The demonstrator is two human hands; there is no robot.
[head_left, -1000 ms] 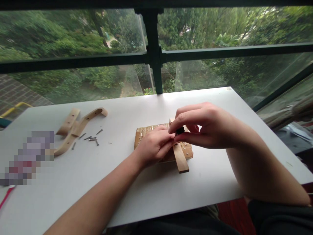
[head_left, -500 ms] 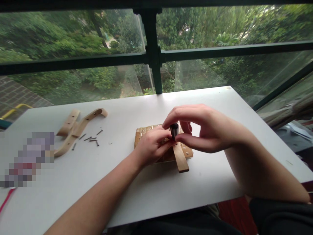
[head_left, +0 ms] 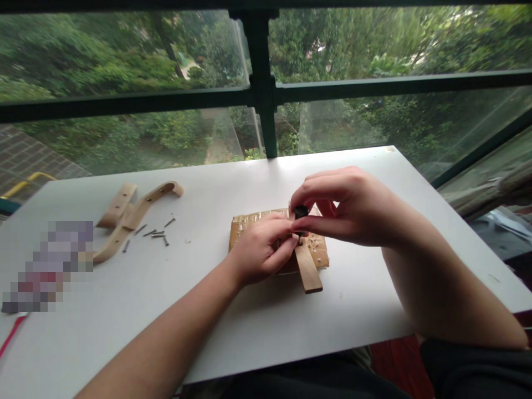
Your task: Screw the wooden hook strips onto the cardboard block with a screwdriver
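Note:
A cardboard block (head_left: 253,221) lies on the white table (head_left: 249,321), with a flat wooden strip (head_left: 307,269) resting across it. My right hand (head_left: 353,210) pinches a small black stubby tool (head_left: 301,212) upright over the strip. My left hand (head_left: 261,249) is closed, its fingertips pressed at the strip just beside the tool's tip; what they pinch is too small to see.
Curved wooden pieces with holes (head_left: 133,213) lie at the left, with several loose nails (head_left: 155,233) beside them. A blurred patch (head_left: 50,263) sits at the far left and a red cord (head_left: 10,335) near the edge. A window frame (head_left: 261,94) stands behind the table.
My right hand has turned the black tool from lying sideways to standing upright, shifting left and then back right over the strip. My left hand has stayed in place.

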